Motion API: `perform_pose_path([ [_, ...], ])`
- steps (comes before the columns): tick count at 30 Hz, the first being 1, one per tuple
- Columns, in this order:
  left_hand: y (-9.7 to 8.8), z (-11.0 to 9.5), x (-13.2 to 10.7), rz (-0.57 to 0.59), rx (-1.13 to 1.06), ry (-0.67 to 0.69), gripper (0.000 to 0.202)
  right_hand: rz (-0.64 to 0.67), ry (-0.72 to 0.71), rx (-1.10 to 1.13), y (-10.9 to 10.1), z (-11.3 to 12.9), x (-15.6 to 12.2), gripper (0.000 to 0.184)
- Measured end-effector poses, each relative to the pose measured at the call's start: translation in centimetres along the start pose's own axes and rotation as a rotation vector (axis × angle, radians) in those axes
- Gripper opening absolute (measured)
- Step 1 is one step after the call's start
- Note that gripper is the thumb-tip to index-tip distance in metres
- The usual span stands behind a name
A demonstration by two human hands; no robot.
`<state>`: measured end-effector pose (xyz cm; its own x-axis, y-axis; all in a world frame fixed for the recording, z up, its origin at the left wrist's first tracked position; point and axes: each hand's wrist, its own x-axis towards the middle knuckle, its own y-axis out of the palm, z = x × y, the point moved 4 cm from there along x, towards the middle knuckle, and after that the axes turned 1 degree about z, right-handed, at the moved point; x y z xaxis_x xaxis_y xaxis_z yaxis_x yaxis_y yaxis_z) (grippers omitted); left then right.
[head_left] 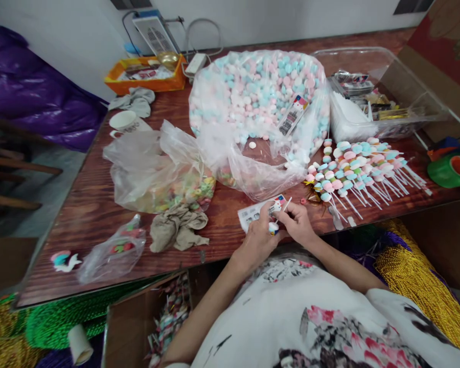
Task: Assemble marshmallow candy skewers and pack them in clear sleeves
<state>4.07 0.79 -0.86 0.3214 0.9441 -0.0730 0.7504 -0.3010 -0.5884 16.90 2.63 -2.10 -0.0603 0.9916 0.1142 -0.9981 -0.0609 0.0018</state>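
Note:
Near the front edge of the table my left hand (pixel 261 231) is closed, with a small round white and blue piece (pixel 273 228) at its fingertips. My right hand (pixel 299 223) pinches a thin white stick (pixel 286 204), which slants down toward that piece. Whether stick and piece are joined is hidden by the fingers. A printed clear packet (pixel 247 215) lies under and behind my left fingers. To the right, many white sticks strung with pastel candies (pixel 352 166) lie in a heap. Behind my hands spreads a large clear bag of pink, blue and white candies (pixel 253 87).
A clear plastic tub (pixel 410 97) holds packets and sticks. Leftward are a bag of colourful pieces (pixel 164 184), a crumpled cloth (pixel 180 225), a small bag (pixel 117 253) and a mug (pixel 124 121). Green tape (pixel 440 171) sits at right; an orange tray (pixel 117 84) stands behind.

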Motion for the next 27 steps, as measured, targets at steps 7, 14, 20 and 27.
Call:
perform_pose_path([
  [7,-1.6,0.1,-0.6,0.302,-0.293,-0.073,0.086,0.11,-0.054,0.247,-1.5,1.5,-0.2,0.023],
  [14,1.0,0.3,-2.2,0.732,-0.8,-0.273,0.048,0.171,-0.182,0.302,-2.2,3.0,-0.2,0.013],
  [20,1.4,0.3,-1.9,0.4,-0.732,-0.203,0.039,0.106,-0.151,0.227,-3.3,2.5,0.3,0.015],
  [27,0.3,0.5,-2.2,0.014,-0.096,-0.049,0.02,-0.075,-0.028,0.07,-3.3,1.4,-0.2,0.027],
])
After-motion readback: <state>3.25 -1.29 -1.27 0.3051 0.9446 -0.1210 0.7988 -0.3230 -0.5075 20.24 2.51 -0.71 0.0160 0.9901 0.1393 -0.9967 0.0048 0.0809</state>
